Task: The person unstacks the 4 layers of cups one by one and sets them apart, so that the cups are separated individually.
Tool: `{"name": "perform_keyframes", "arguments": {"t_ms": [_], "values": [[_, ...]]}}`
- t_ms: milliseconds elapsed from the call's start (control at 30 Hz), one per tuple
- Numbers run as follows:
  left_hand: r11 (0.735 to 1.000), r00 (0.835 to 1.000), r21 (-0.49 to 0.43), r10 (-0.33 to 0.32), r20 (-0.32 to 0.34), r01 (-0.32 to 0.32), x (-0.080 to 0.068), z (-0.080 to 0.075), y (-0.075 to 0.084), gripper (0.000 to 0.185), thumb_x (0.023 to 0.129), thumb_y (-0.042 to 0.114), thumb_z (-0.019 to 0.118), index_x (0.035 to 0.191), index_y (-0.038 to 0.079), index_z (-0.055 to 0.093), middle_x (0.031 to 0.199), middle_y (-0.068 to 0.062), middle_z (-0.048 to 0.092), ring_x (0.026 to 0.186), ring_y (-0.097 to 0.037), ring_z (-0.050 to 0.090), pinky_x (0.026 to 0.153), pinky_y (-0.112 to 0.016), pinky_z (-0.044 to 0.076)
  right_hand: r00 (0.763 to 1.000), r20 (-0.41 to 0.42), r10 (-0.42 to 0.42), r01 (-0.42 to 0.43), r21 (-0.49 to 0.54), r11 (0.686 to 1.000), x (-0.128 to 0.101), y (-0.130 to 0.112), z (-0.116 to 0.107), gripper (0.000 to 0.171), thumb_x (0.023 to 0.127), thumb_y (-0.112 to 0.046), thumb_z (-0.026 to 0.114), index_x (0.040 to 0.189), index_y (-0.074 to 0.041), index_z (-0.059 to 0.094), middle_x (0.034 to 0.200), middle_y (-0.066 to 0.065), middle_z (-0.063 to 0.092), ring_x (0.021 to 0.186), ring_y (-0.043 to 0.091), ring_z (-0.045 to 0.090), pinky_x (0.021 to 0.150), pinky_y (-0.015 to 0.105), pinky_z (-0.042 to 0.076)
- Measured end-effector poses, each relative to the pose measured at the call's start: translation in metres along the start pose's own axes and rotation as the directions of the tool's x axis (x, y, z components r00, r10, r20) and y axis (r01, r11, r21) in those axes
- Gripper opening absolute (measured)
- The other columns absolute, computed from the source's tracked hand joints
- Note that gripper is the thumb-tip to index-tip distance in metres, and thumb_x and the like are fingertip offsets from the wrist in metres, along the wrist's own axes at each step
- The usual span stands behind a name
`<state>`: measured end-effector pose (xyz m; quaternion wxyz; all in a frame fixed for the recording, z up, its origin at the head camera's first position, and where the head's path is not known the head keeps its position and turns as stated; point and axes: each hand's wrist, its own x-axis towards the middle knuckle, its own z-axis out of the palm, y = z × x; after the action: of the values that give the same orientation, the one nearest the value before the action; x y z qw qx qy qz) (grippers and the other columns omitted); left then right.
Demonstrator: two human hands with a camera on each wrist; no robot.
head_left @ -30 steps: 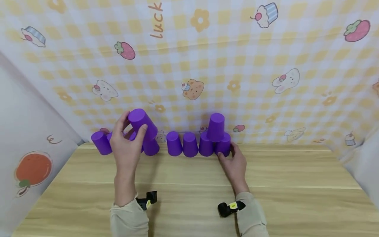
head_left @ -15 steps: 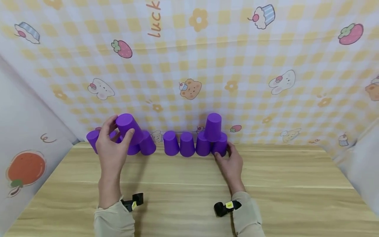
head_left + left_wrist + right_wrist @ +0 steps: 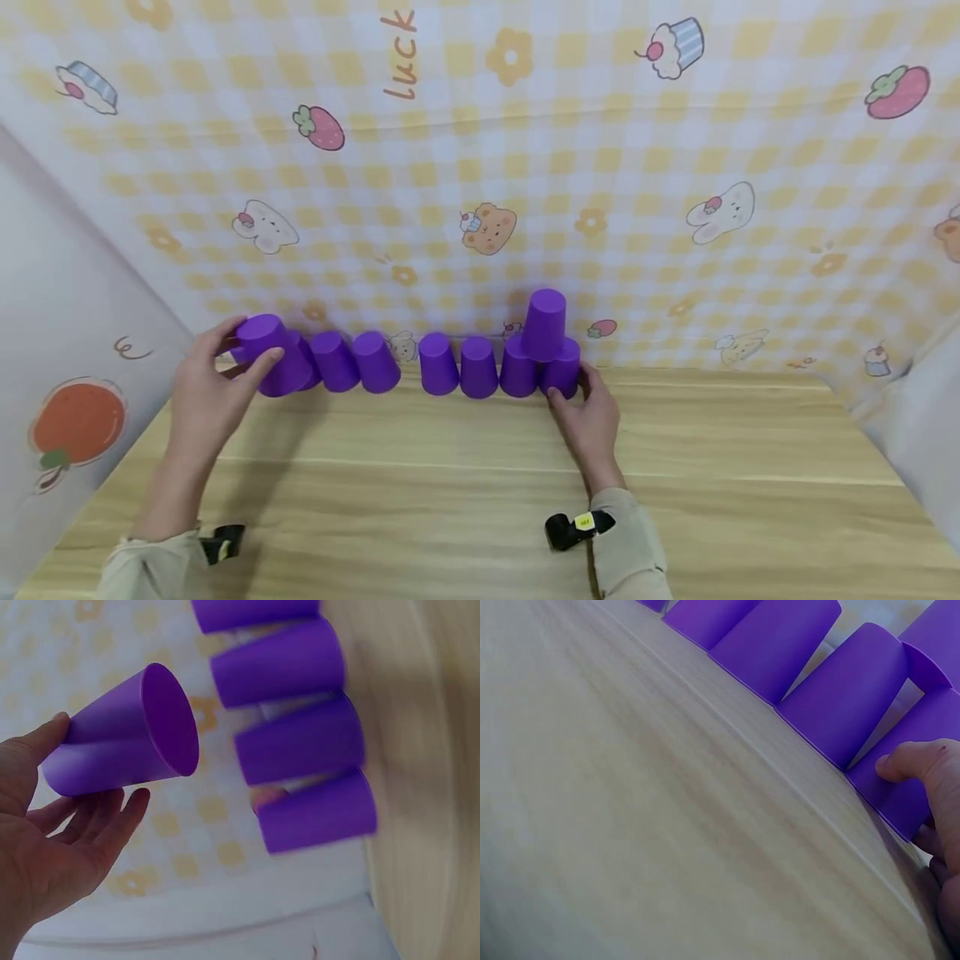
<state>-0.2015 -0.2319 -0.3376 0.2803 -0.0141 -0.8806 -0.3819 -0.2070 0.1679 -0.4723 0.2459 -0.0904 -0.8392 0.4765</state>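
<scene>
Gripped round its side by the left hand (image 3: 202, 400), a purple cup (image 3: 272, 354) is held tilted at the row's left end; light, stiff, slippery plastic is judged. The end cup (image 3: 566, 372) is pinched by the right hand (image 3: 592, 421) on the worktop (image 3: 480, 500).

Wooden table (image 3: 630, 825) fills most of the shot. A row of purple cups (image 3: 776, 641), upside down, runs from 12 toward 3 o'clock. Over at 3 o'clock the right hand (image 3: 937, 817) has its thumb (image 3: 915, 761) pressed on the end cup (image 3: 922, 742).
</scene>
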Motion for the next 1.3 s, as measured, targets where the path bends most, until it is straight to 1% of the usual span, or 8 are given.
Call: {"name": "perform_keyframes", "arguments": {"t_ms": [133,267,433,533,633,833,1033,1300], "values": [[0.999,0.998,0.036,-0.035,0.044,0.033,0.0,-0.013,-0.021,0.057,0.072,0.022,0.068,0.121,0.004,0.044,0.108,-0.01,0.048,0.089,-0.004,0.043,0.062,-0.002,0.04,1.0,0.003,-0.006,0.006,-0.005,1.0,0.001,0.001,-0.001,0.057,0.068,-0.023,0.07,0.118,-0.009,0.048,0.112,0.009,0.054,0.102,0.021,0.051,0.087,0.031,0.04],[0.995,0.993,0.057,-0.086,0.081,0.081,-0.001,-0.015,-0.045,0.06,0.073,0.024,0.068,0.121,0.001,0.041,0.111,-0.015,0.047,0.092,-0.019,0.048,0.062,-0.006,0.044,1.0,0.005,-0.017,0.017,-0.005,1.0,0.001,0.0,-0.004,0.057,0.069,-0.023,0.07,0.119,-0.009,0.047,0.113,0.01,0.054,0.102,0.022,0.051,0.088,0.032,0.04],[0.986,0.984,0.063,-0.158,0.083,0.153,0.003,0.001,-0.106,0.066,0.069,0.035,0.069,0.123,0.01,0.041,0.115,-0.014,0.046,0.095,-0.031,0.049,0.056,-0.022,0.05,1.0,0.003,-0.002,0.002,-0.009,1.0,0.001,-0.001,-0.008,0.057,0.069,-0.023,0.07,0.119,-0.01,0.047,0.113,0.009,0.054,0.102,0.021,0.051,0.088,0.033,0.039],[0.984,0.986,0.113,-0.145,0.079,0.136,0.006,0.013,-0.143,0.07,0.066,0.045,0.068,0.123,0.016,0.039,0.113,-0.012,0.048,0.093,-0.029,0.051,0.054,-0.024,0.048,1.0,0.009,0.005,-0.005,-0.017,1.0,0.001,0.0,-0.011,0.057,0.069,-0.023,0.07,0.119,-0.009,0.047,0.113,0.009,0.054,0.102,0.022,0.051,0.088,0.033,0.039],[0.988,0.99,0.123,-0.109,0.089,0.098,0.008,0.024,-0.166,0.074,0.065,0.049,0.067,0.124,0.016,0.037,0.111,-0.013,0.049,0.091,-0.029,0.051,0.056,-0.021,0.045,1.0,0.002,-0.001,0.001,-0.029,1.0,0.003,0.002,-0.014,0.058,0.069,-0.024,0.07,0.119,-0.009,0.047,0.113,0.01,0.054,0.102,0.022,0.051,0.088,0.033,0.039],[0.991,0.991,0.112,-0.088,0.104,0.076,0.008,0.033,-0.174,0.073,0.066,0.043,0.069,0.123,0.01,0.038,0.109,-0.012,0.05,0.088,-0.026,0.052,0.058,-0.02,0.045,1.0,-0.01,0.008,-0.008,-0.033,0.999,0.006,0.003,-0.015,0.059,0.068,-0.024,0.071,0.119,-0.008,0.047,0.113,0.011,0.053,0.103,0.023,0.051,0.088,0.033,0.039],[0.988,0.99,0.134,-0.096,0.108,0.081,0.007,0.024,-0.176,0.07,0.067,0.037,0.07,0.121,0.006,0.038,0.108,-0.017,0.049,0.088,-0.029,0.051,0.059,-0.021,0.045,1.0,0.018,0.025,-0.025,-0.003,1.0,0.002,0.001,-0.007,0.059,0.069,-0.023,0.07,0.12,-0.008,0.046,0.114,0.011,0.053,0.104,0.022,0.05,0.089,0.032,0.039],[0.986,0.988,0.132,-0.112,0.11,0.098,0.003,0.018,-0.169,0.072,0.067,0.043,0.068,0.117,0.003,0.037,0.104,-0.016,0.049,0.088,-0.029,0.051,0.058,-0.017,0.042,1.0,0.012,0.013,-0.013,-0.005,1.0,0.001,-0.001,0.0,0.058,0.069,-0.023,0.07,0.119,-0.008,0.047,0.113,0.011,0.054,0.102,0.022,0.051,0.088,0.032,0.039]]}}
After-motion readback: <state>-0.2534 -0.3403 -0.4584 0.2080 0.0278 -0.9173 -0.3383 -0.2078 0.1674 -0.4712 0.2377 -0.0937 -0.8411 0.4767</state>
